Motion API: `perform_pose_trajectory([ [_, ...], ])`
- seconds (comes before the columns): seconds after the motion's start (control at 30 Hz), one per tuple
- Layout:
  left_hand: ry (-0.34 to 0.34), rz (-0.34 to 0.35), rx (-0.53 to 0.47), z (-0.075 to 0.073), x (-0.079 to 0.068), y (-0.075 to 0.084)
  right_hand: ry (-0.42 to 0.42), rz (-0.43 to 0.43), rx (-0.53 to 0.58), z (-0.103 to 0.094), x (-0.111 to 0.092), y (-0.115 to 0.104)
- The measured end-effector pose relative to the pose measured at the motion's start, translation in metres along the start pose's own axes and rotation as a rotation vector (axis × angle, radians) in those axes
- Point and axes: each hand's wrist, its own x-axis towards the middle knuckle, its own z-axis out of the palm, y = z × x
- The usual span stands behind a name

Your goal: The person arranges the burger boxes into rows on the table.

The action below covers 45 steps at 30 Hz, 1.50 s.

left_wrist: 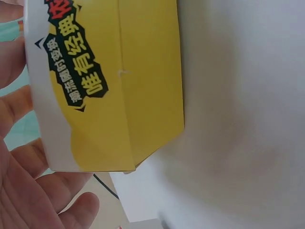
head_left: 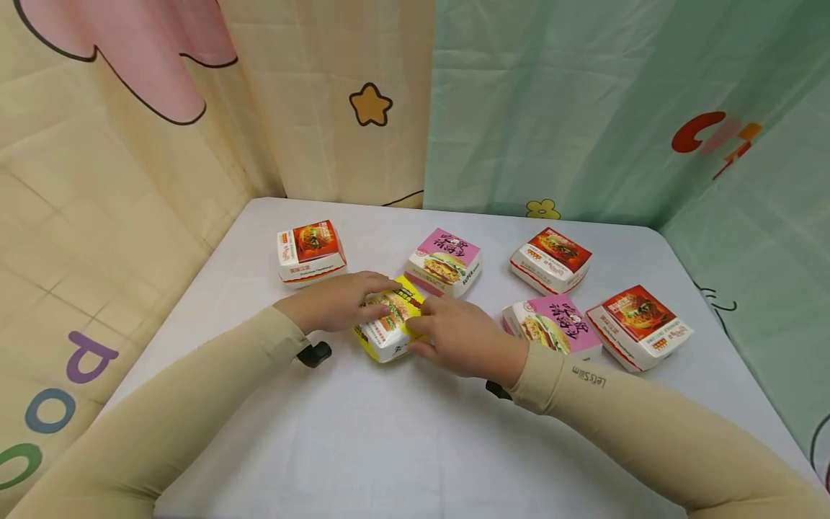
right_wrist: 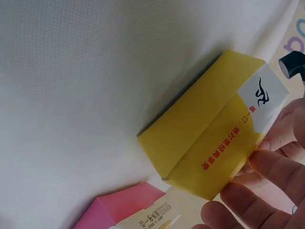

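Observation:
A yellow-and-white burger box (head_left: pixel 395 310) with a burger picture on its lid sits at the middle of the table, between both hands. My left hand (head_left: pixel 338 300) holds it from the left, its fingers reaching over the lid. From the opposite side my right hand (head_left: pixel 463 335) grips the box, fingers bent along its edge. The left wrist view shows one yellow side of the burger box (left_wrist: pixel 150 81) close up, with fingers beside the lid. On the right wrist view, another side of the burger box (right_wrist: pixel 214 133) carries red lettering, and fingertips touch its upper edge.
A red-and-white burger box (head_left: pixel 311 252) stands at back left. Behind the yellow one is a pink box (head_left: pixel 444 261). To the right are a red box (head_left: pixel 551 259), a pink box (head_left: pixel 551 324) partly behind my wrist, and another red box (head_left: pixel 638 326). Curtains (head_left: pixel 350 151) enclose the table.

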Motion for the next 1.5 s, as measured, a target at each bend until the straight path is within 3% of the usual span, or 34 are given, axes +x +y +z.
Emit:
perform_pose_trajectory([
  [0.2,0.028,-0.048,-0.044,0.004,-0.003,-0.004,0.03,-0.019,-0.025,0.004,0.001,-0.002],
  [0.5,0.123,-0.03,-0.067,0.012,-0.011,-0.014,0.044,0.023,0.021,0.011,0.008,-0.005],
  [0.8,0.171,-0.026,-0.112,0.014,-0.019,-0.024,0.056,0.083,0.078,0.019,0.02,-0.008],
  [1.5,0.216,-0.058,-0.127,0.014,-0.045,-0.049,0.047,0.2,0.419,0.033,0.048,-0.015],
])
